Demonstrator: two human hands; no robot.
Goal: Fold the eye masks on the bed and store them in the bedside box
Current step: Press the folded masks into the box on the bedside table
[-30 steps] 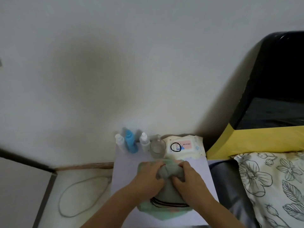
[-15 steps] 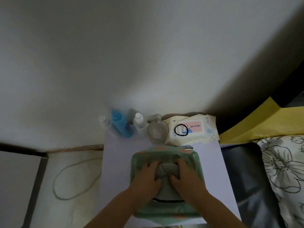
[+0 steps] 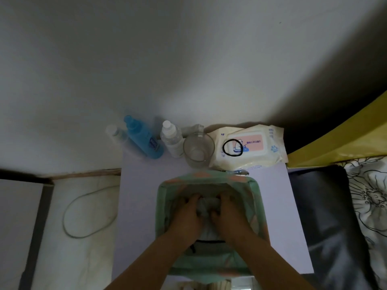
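The left hand and the right hand are pressed side by side inside the green fabric storage box with orange patches. The fingers of both hands are curled and closed on the folded grey fabric eye mask, which is held between them within the box. A black elastic strap is seen lower in the box, just below the wrists. The box is set on the white bedside table. Behind it, along the wall, a blue plastic bottle, a small clear bottle with a white cap, a clear drinking glass and a cream wet-wipe pack are lined up. A black hair tie is laid on the pack.
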